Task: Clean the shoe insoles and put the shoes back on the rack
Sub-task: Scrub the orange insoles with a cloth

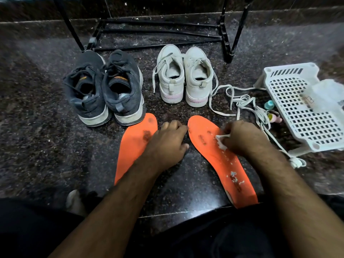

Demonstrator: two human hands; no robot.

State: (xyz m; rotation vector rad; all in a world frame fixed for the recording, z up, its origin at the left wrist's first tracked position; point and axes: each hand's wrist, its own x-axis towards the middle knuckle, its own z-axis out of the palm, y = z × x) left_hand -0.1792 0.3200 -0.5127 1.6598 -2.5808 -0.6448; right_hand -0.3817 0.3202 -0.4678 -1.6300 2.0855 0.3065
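Scrubbing is under way: the right hand [240, 138] pinches a white wipe [220, 141] against the right insole [219, 161] on the floor [46, 146]. The left hand [167, 144], fingers loosely curled, rests between both insoles. Left insole [134, 146] remains stained; it likely needs wiping next.

Dark speckled polished stone floor [46, 146]. Directly on it: black metal shoe rack frame [154, 34] at the far edge; pair of dark grey sneakers [104, 88] beside pair of white lace-up sneakers [184, 77]; two orange foam insoles [210, 155] nearer; loose white shoelaces [243, 103]; white perforated plastic basket [301, 108] at right.
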